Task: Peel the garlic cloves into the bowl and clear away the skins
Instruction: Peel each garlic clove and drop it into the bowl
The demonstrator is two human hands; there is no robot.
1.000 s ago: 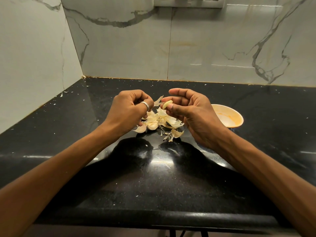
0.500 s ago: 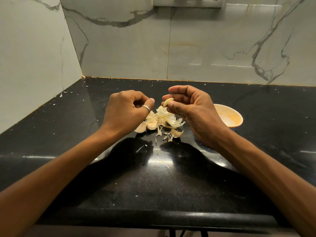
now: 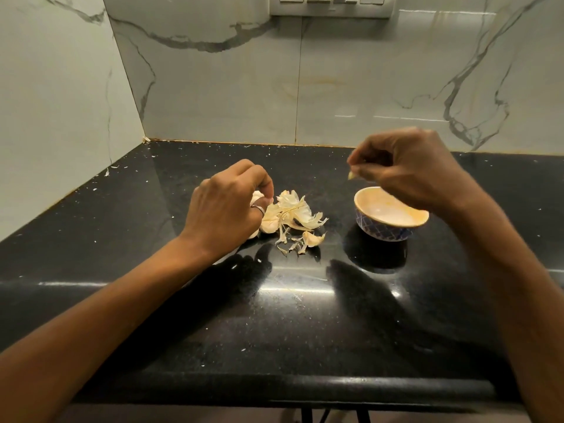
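A small bowl (image 3: 383,232), blue-patterned outside and pale orange inside, stands on the black counter at centre right. My right hand (image 3: 406,172) hovers over its far rim and pinches a peeled garlic clove (image 3: 351,175), which is blurred. A heap of papery garlic skins (image 3: 294,210) lies left of the bowl, with unpeeled cloves (image 3: 270,225) at its left side. My left hand (image 3: 227,206), wearing a ring, is curled over that left side, its fingertips on a clove (image 3: 258,196) there.
The black counter (image 3: 274,315) runs to a rounded front edge near me. Marble walls close the back and the left side. A switch panel (image 3: 331,4) sits high on the back wall. Tiny white skin flecks dot the counter.
My right hand carried the peeled clove rightward from above the skin heap to over the bowl. My left hand dropped down onto the cloves at the heap's left side.
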